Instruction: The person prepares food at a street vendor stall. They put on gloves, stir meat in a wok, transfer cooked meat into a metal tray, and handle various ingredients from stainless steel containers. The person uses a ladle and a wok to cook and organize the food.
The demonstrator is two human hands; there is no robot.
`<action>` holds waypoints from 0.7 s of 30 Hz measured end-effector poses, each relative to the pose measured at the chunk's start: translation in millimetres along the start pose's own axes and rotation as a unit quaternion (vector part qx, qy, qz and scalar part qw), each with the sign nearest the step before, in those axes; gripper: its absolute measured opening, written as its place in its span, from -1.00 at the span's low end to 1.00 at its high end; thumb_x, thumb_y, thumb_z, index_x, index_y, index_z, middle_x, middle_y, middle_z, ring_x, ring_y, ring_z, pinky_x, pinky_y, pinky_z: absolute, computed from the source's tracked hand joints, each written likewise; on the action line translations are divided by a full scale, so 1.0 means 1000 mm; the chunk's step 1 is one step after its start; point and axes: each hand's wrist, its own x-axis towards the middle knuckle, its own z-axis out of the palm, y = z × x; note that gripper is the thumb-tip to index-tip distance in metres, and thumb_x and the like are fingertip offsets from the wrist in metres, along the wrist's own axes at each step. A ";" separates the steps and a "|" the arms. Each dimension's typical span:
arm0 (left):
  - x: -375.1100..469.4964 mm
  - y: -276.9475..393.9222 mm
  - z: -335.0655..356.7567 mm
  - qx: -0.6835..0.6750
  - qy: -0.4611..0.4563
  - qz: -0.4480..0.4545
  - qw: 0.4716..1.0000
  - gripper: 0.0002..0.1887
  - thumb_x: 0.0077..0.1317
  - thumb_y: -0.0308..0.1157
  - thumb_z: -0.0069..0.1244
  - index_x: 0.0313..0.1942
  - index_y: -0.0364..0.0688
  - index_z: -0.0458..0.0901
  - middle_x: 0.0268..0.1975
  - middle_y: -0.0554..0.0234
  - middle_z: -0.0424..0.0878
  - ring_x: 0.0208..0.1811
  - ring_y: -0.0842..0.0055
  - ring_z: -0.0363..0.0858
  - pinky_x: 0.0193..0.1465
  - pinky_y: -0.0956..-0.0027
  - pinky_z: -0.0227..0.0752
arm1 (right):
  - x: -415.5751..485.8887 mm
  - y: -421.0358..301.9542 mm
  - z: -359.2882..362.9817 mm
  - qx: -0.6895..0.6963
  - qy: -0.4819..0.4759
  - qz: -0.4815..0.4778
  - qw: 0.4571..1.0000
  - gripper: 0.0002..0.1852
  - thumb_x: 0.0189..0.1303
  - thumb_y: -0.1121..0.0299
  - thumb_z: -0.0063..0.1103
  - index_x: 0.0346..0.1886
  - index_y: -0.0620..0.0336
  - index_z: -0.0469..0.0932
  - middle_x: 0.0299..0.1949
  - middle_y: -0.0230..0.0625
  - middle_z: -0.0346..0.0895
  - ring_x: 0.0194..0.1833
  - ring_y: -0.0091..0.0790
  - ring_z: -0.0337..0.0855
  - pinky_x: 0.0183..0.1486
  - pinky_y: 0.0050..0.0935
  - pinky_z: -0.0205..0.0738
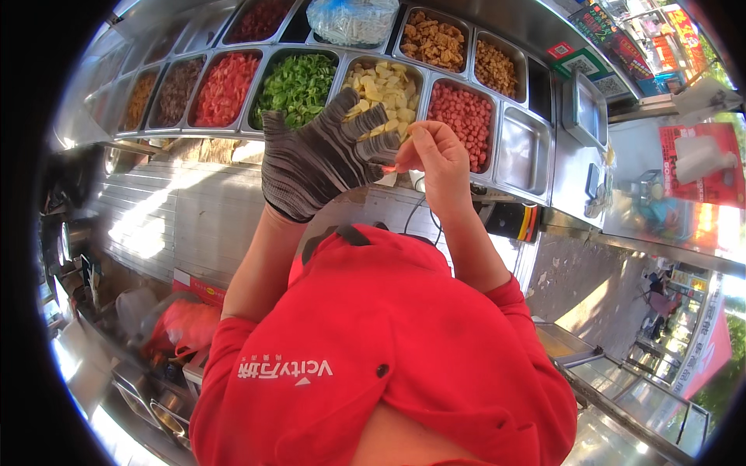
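My left hand (323, 160) wears a grey and black striped knit glove. Its fingers are spread, with nothing in the palm, over the front of a steel pan of pale yellow slices (387, 87). Close by on the right is my bare right hand (434, 154), thumb and fingers bent together beside the glove's lowest fingertip. A small red bit (388, 169) shows between that fingertip and my right hand; whether I grip it is unclear. Just beyond my right hand sits a pan of small pink-red sausage pieces (460, 119). Chopped greens (297, 87) fill the pan beyond the glove.
Other pans hold chopped red food (226, 87), dark minced food (178, 93) and fried brown pieces (434, 41). A knotted plastic bag (351, 23) sits at the back. At right are a bare steel pan (523, 150) and a raised steel tray (586, 110). Dark cables (415, 212) hang below the counter.
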 end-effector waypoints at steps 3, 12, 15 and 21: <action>0.001 0.001 -0.002 -0.004 0.005 0.000 1.000 -0.10 0.23 0.34 -0.25 0.39 -0.15 0.13 0.43 -0.11 0.15 0.43 0.03 0.12 0.40 -0.24 -0.13 | -0.016 0.005 0.002 0.000 -0.057 -0.017 0.998 -0.83 0.40 0.38 0.02 -0.12 0.31 0.46 -0.34 -0.28 0.59 -0.33 -0.52 0.60 -0.21 -0.55 0.53; 0.005 -0.009 -0.002 -0.001 0.001 -0.011 1.000 -0.10 0.25 0.32 -0.26 0.40 -0.17 0.11 0.44 -0.08 0.13 0.44 0.08 0.10 0.41 -0.24 -0.17 | -0.028 0.011 0.008 -0.265 -0.049 -0.201 0.942 -0.88 0.17 0.62 0.20 -0.22 0.32 0.53 -0.36 -0.36 0.59 -0.32 -0.55 0.64 -0.22 -0.57 0.54; 0.008 -0.013 -0.003 -0.005 0.003 -0.015 1.000 -0.10 0.25 0.32 -0.26 0.40 -0.18 0.11 0.44 -0.07 0.12 0.45 0.09 0.09 0.42 -0.24 -0.18 | -0.023 0.006 0.000 -0.330 -0.064 -0.271 0.902 -0.87 0.06 0.63 0.24 -0.31 0.29 0.52 -0.42 -0.33 0.57 -0.39 -0.51 0.64 -0.34 -0.56 0.52; 0.011 -0.018 0.000 -0.001 0.003 -0.018 1.000 -0.11 0.26 0.30 -0.27 0.40 -0.19 0.10 0.45 -0.05 0.11 0.46 0.12 0.08 0.43 -0.24 -0.21 | -0.012 0.001 -0.007 -0.410 -0.057 -0.363 0.835 -0.81 -0.11 0.64 0.25 -0.44 0.19 0.46 -0.54 -0.35 0.49 -0.52 -0.37 0.59 -0.48 -0.52 0.46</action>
